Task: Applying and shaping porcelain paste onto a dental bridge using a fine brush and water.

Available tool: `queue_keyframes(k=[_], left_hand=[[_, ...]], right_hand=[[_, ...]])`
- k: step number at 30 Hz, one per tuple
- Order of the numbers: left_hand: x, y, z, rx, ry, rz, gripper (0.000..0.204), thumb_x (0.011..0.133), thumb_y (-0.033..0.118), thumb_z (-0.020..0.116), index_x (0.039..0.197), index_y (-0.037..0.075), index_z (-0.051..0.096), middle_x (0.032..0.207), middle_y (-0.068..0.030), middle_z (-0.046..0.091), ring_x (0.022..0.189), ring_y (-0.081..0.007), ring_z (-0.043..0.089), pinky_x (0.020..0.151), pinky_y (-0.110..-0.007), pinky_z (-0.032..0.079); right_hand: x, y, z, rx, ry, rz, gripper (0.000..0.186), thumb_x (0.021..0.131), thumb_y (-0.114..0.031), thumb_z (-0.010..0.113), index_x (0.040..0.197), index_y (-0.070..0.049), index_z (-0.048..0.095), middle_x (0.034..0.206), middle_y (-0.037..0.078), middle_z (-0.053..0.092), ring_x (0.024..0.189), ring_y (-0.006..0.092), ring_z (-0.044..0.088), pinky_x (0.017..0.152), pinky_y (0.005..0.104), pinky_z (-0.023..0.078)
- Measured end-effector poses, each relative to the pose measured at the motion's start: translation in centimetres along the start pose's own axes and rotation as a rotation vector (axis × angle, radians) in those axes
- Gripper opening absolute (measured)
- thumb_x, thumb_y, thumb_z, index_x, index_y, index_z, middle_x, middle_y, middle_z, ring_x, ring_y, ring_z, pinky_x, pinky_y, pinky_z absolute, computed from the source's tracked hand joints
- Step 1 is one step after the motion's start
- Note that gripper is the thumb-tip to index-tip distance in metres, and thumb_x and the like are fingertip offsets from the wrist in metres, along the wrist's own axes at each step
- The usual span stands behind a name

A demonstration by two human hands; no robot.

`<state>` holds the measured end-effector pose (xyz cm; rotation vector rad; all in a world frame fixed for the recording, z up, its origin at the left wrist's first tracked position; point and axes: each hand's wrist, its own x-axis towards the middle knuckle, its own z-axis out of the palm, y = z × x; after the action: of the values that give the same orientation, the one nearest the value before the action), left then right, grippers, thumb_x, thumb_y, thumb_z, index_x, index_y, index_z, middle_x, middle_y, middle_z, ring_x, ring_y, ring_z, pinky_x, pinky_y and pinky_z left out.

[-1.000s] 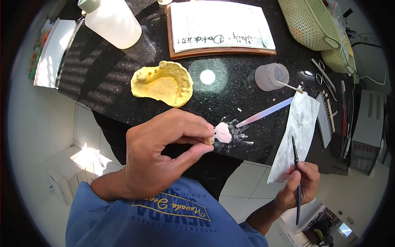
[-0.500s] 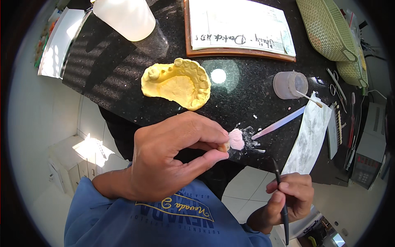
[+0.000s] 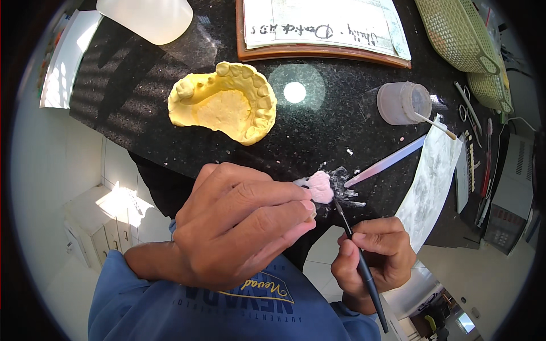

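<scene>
My left hand (image 3: 239, 227) is closed at the table's near edge, its fingertips pinching a small tooth-coloured piece (image 3: 311, 213), mostly hidden by the fingers. Just beyond those fingertips a soft pink lump (image 3: 320, 186) lies on the black tabletop, with whitish smears on its right. My right hand (image 3: 378, 256) grips a slim black fine-tipped brush (image 3: 368, 275) like a pen. The brush's dark tip reaches the right side of the pink lump; whether it touches I cannot tell. Farther left sits a yellow dental cast (image 3: 222, 111) with a row of teeth.
A pinkish translucent stick (image 3: 387, 162) lies right of the smears. Behind it stand a clear plastic cup (image 3: 404, 103) with a cotton swab (image 3: 435, 125) and a smudged white strip (image 3: 426, 187). Papers on a wooden board (image 3: 324, 54), a bottle (image 3: 151, 17) and a green basket (image 3: 455, 34) stand farther back.
My right hand has moved up and left, bringing the brush tip to the pink lump. My left hand has turned, its back now covering more of the small piece. The view has shifted slightly.
</scene>
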<state>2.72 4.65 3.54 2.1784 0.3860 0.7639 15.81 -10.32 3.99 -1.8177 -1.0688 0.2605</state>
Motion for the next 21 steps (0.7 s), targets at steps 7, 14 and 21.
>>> queue_keyframes(k=[7, 14, 21], left_hand=[[-0.87, -0.34, 0.27, 0.038, 0.014, 0.018, 0.041, 0.057, 0.003, 0.085, 0.091, 0.006, 0.062, 0.088, -0.0088, 0.069, 0.07, -0.0171, 0.058, 0.064, -0.028, 0.041], [-0.9, -0.49, 0.57, 0.044, 0.016, 0.021, 0.041, 0.057, 0.003, 0.085, 0.091, 0.006, 0.062, 0.087, -0.0086, 0.069, 0.07, -0.017, 0.058, 0.065, -0.028, 0.041], [-0.74, -0.55, 0.73, 0.059, 0.083, 0.029, 0.039, 0.057, 0.004, 0.086, 0.089, 0.006, 0.062, 0.084, -0.0077, 0.069, 0.068, -0.0172, 0.058, 0.065, -0.028, 0.041]], right_hand=[[-0.17, -0.11, -0.12, -0.018, -0.029, -0.041, 0.021, 0.06, 0.002, 0.074, 0.074, -0.002, 0.059, 0.066, 0.01, 0.064, 0.048, 0.0146, 0.06, 0.043, 0.0209, 0.045], [0.07, 0.13, -0.29, -0.017, -0.061, -0.062, 0.021, 0.062, 0.002, 0.073, 0.075, -0.002, 0.058, 0.065, 0.01, 0.063, 0.049, 0.0146, 0.061, 0.042, 0.0215, 0.046], [-0.22, 0.16, -0.16, 0.134, 0.031, -0.019, 0.024, 0.065, 0.001, 0.075, 0.081, 0.001, 0.057, 0.065, 0.013, 0.062, 0.053, 0.016, 0.063, 0.045, 0.0221, 0.048]])
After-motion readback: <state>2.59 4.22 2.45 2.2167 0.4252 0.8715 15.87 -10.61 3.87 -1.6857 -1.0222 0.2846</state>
